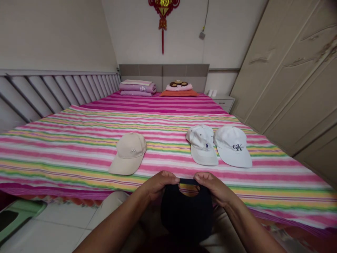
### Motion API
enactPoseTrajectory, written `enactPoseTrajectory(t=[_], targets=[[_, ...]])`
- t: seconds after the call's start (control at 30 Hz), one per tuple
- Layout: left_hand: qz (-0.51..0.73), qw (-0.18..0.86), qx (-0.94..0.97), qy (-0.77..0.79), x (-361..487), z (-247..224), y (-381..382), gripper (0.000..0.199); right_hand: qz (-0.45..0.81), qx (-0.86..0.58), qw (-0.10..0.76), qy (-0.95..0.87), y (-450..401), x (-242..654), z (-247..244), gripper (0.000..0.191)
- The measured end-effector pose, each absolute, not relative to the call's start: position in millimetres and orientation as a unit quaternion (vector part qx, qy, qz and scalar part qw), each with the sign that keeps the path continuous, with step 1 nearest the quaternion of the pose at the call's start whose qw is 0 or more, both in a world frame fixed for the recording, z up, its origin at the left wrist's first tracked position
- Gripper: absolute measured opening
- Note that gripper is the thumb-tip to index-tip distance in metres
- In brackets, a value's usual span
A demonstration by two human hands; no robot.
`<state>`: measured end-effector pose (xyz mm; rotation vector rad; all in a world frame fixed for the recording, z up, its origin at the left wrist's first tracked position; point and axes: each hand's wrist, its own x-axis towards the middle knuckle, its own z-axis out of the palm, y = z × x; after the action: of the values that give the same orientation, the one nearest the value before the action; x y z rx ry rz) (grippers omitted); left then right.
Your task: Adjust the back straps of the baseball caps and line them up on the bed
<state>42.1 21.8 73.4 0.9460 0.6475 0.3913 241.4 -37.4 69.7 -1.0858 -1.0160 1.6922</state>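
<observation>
A black baseball cap hangs between my hands over my lap, its back opening and strap toward the bed. My left hand pinches one end of the strap. At the strap's other end, my right hand grips with thumb and fingers closed. Beyond them on the bed lie three more caps: a beige cap with a small dark logo at left, a white cap with a small dark emblem at right, and a white cap with dark letters beside it.
The bed has a striped cover. Folded purple bedding and a pink pillow on orange cloth sit by the headboard. A railing runs left, a wardrobe stands right, and a green stool is lower left.
</observation>
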Motion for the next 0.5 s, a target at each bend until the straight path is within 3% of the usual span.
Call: enactPoseTrajectory(t=[0.27,0.5], targets=[[0.202,0.815,0.446,0.309,34.3,72.9,28.2,0.019,0.714,-0.425,0.373,-0.413,-36.0,250.8,73.2,0.032],[0.203,0.839,0.423,0.276,31.9,75.7,29.6,0.020,0.729,-0.373,0.436,-0.373,-36.9,237.3,78.3,0.032]])
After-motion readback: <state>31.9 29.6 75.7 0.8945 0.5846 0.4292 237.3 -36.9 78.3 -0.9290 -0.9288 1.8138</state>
